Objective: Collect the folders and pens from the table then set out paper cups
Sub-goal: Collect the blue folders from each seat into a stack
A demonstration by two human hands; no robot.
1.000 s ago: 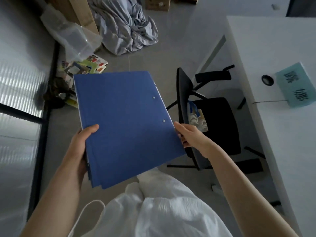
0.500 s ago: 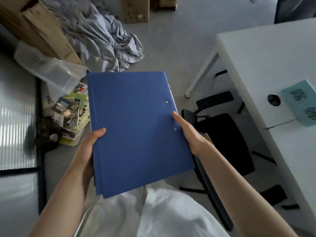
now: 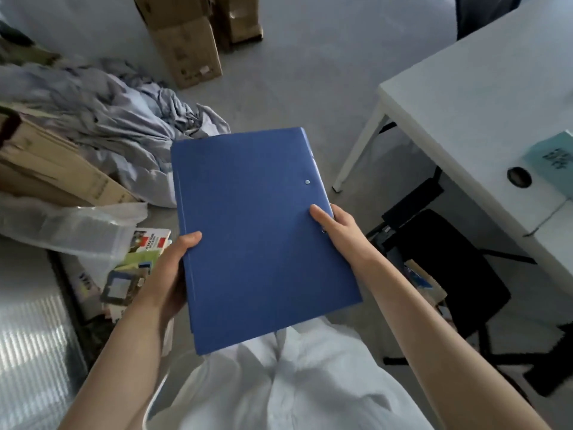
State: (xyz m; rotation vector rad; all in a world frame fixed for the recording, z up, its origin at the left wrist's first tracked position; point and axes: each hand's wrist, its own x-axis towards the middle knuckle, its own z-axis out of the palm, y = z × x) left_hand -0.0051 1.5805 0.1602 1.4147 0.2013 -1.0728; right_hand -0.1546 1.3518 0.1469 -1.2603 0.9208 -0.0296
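A stack of blue folders (image 3: 257, 231) is held flat in front of my body, above the floor. My left hand (image 3: 169, 274) grips its left edge, thumb on the top cover and fingers underneath. My right hand (image 3: 339, 231) grips the right edge the same way, thumb lying on the cover near a metal rivet. The white table (image 3: 483, 97) stands to the right, with a teal name card (image 3: 555, 159) and a round cable hole (image 3: 519, 177) on it. No pens or paper cups are visible.
A black office chair (image 3: 443, 268) stands under the table edge at right, with small items on its seat. On the floor at left lie crumpled grey cloth (image 3: 117, 125), cardboard boxes (image 3: 186, 48), a plastic bag (image 3: 71, 231) and magazines (image 3: 136, 262).
The view has swung right and upward along the floor, showing more boxes and table. Both hands keep the same grip on the folders; my right thumb has slid further onto the cover.
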